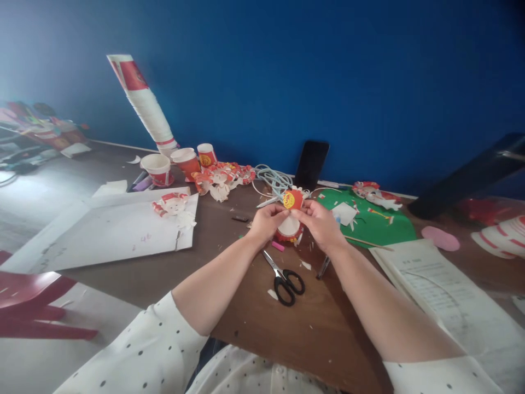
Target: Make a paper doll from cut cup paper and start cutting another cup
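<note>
Between both hands is a cut paper cup (293,200), red with a yellow print, its round white base facing me and its rim cut into ragged strips. My left hand (268,223) pinches it from the left. From the other side, the fingers and thumb of my right hand (322,223) close on its upper right part. Scissors (283,278) with black handles lie on the table just below the hands, blades pointing up and left. A pink marker cap or stub (278,246) and small white paper scraps (305,265) lie close by.
A tall leaning stack of paper cups (150,106) stands at the back left, near several loose cups (157,168) and cut cup pieces (221,178). A phone (311,164) leans on the blue wall. White board (123,235) lies left; green sheet (394,230) and papers (443,279) lie right.
</note>
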Motion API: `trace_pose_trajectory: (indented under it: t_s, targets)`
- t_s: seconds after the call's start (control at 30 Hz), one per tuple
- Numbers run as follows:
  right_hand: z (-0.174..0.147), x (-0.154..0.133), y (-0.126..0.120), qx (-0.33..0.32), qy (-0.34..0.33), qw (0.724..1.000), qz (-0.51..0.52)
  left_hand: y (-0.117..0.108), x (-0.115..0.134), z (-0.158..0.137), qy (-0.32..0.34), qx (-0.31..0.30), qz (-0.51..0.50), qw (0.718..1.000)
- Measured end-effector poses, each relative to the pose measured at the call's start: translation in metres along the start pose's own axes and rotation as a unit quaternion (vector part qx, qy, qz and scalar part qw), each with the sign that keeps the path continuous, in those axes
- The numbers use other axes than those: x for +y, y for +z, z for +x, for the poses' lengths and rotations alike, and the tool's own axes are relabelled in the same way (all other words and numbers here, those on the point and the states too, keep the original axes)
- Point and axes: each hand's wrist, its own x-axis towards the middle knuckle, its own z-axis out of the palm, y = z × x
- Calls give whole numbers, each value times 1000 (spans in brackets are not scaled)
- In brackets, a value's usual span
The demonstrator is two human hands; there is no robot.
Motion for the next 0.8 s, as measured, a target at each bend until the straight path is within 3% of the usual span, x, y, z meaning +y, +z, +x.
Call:
trace_pose_trajectory:
  t_s: [0.2,0.5,0.8]
  targets:
    - [0,2,-1,-7,16,1000,-15,-1,-1,1,3,2,-9,1000]
    - [-9,-16,-3,25,4,981,-190,2,3,-2,-14,-2,-27,1000]
    - [-6,-7,-2,22,28,991,-128,-2,-8,5,9,-7,-12,1000]
